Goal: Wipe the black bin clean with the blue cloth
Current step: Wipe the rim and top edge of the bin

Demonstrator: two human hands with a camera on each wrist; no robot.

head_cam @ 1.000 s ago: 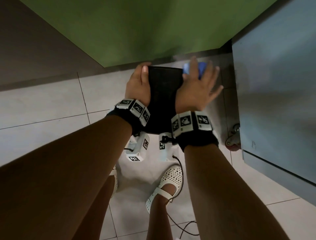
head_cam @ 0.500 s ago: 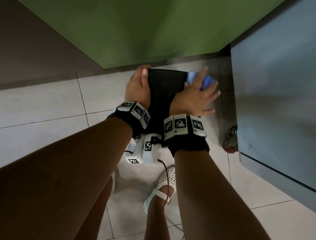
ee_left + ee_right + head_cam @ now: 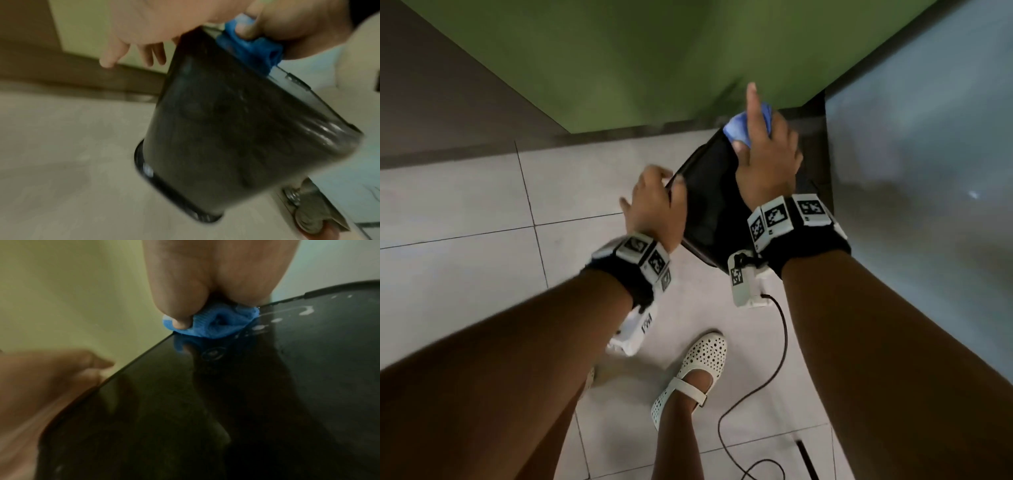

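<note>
The black bin (image 3: 709, 209) stands on the tiled floor, turned diagonally, its glossy lid facing up. My right hand (image 3: 755, 137) presses the bunched blue cloth (image 3: 738, 128) onto the lid's far corner. The thumb pinches the cloth (image 3: 213, 324) and the index finger sticks out straight. In the left wrist view the cloth (image 3: 252, 47) sits on the top edge of the bin (image 3: 236, 129). My left hand (image 3: 662, 180) rests at the bin's left edge, thumb on the lid rim, its fingers (image 3: 115, 53) loosely extended beside the bin wall. White wet streaks (image 3: 304, 311) mark the lid.
A green wall panel (image 3: 619, 61) rises right behind the bin. A grey cabinet (image 3: 928, 171) on a caster wheel (image 3: 308, 219) stands close on the right. My white shoe (image 3: 698, 366) and a black cable (image 3: 763, 401) are on the floor below the bin.
The bin has turned from straight to diagonal. My right hand has carried the cloth up to the lid's far corner. My left hand has slid back along the left edge with loosened fingers.
</note>
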